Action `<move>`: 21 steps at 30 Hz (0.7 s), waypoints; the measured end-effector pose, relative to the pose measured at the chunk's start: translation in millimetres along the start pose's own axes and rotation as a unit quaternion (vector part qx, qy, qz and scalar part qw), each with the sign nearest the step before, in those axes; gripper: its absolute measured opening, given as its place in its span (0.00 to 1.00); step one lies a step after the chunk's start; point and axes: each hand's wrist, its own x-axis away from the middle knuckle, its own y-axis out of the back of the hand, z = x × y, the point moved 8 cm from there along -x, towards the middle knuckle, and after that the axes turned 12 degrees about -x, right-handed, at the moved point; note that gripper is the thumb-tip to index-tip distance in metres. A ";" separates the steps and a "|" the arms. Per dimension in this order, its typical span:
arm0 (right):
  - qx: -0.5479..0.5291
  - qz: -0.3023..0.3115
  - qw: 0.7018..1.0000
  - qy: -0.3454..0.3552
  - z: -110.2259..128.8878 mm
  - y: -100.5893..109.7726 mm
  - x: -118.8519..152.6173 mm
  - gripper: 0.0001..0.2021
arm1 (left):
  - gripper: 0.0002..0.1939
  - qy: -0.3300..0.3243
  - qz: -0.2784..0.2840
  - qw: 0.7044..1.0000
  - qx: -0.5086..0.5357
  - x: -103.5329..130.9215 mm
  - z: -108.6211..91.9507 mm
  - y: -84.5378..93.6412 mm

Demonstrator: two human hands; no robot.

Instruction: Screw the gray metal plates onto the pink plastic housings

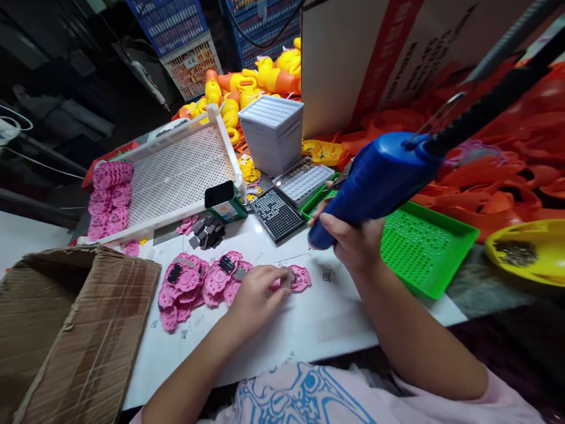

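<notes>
My right hand [359,238] is wrapped around a blue electric screwdriver [375,176], which hangs from a spring and a black cable. Its tip points down at the white work surface, apart from the parts. With thumb and forefinger, my left hand [256,297] pinches a small grey plate [287,278] at a pink plastic part [302,278]. Left of that hand lie overlapping pink parts [218,281], some bearing grey or black pieces. Another heap of pink parts [180,288] lies farther left. My left fingers partly cover the part beneath them.
A pile of dark grey plates [207,233] lies beside a dark green tin [226,203]. Behind stand a black holed tray [278,215], stacked white trays [271,135] and a white crate [180,176]. A green basket [428,250] and yellow bowl [547,253] are right, a cardboard box [88,318] left.
</notes>
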 end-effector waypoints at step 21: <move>0.009 0.022 1.000 -0.004 5.2 -8.4 -0.3 0.08 | 0.10 -0.058 -0.033 0.997 -0.050 -6.2 7.4 -32.1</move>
